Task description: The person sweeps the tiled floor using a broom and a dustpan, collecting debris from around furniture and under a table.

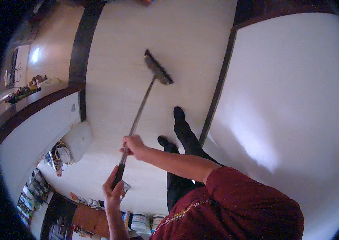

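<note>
A long-handled broom (138, 114) slants across the view, its dark, wide head (158, 69) on the pale floor ahead of me. My right hand (134, 147) is closed around the lower part of the grey pole, just above its black grip. Nearer to me, my left hand (112, 190) holds the black grip (118, 176) at the pole's end. The broom head is slightly blurred; its bristle tips are hard to make out. My feet in black shoes (179, 115) stand to the right of the pole.
A white wall (289, 92) with dark skirting (217, 88) runs along the right. On the left, a low wall has a dark-edged ledge (37, 108) bearing small items; a pale container (79, 138) stands below. White buckets (139, 222) and a brown cabinet (91, 218) are at the bottom.
</note>
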Demonstrator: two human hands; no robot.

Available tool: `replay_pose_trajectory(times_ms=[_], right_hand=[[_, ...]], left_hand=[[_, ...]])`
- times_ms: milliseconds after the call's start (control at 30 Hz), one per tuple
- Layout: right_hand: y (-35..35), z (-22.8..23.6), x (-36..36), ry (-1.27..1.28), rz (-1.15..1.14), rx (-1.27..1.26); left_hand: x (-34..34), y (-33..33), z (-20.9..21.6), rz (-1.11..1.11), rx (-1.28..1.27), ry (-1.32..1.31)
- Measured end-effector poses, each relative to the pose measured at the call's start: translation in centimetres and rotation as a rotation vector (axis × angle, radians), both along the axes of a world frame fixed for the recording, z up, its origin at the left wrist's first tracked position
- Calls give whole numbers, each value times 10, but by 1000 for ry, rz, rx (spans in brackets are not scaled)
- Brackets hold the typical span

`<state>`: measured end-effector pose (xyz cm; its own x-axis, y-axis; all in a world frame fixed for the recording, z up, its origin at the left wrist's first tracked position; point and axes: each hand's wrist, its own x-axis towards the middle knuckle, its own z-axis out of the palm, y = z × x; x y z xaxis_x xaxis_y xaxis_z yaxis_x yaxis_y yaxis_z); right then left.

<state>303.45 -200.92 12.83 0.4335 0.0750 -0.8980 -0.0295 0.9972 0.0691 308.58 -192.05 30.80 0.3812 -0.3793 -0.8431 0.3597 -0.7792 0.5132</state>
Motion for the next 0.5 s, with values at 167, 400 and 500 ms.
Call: replay_pose_trajectory(times_ms=[167, 400, 500], right_hand=[[-96, -65, -46, 211, -98, -417], [-292, -152, -186, 528, 203, -1014], [-304, -151, -196, 582, 177, -911]], left_hand=[[-35, -73, -85, 8, -206, 73], [-117, -201, -178, 31, -430, 234], [-117, -166, -190, -48, -442, 286]])
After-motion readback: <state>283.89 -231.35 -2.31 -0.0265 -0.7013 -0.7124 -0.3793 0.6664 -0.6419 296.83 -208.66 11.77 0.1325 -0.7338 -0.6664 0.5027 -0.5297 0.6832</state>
